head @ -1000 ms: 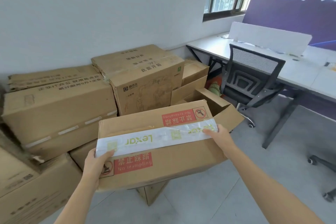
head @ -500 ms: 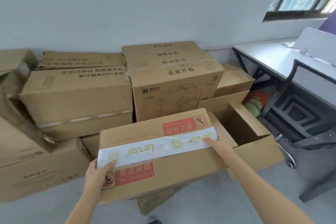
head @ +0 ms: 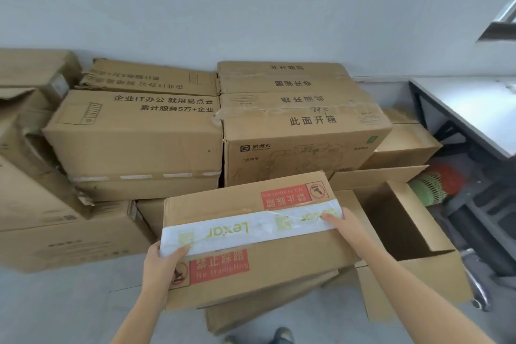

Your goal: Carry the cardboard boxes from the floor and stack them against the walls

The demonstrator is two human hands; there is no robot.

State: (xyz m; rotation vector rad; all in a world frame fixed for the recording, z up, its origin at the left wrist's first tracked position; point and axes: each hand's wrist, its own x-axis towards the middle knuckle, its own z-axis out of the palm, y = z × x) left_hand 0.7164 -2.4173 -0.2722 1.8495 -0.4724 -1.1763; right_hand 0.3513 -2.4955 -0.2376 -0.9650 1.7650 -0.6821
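My left grip [head: 164, 265] and right grip [head: 347, 227] each clasp one end of the taped box [head: 231, 232], its long axis 8-to-2 o'clock; the wall stack [head: 293, 126] lies at 12 o'clock.

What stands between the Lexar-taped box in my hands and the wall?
A row of stacked boxes: the tall box directly behind the Lexar-taped box and a wide box left of it line the wall. Left hand and right hand both hold it.
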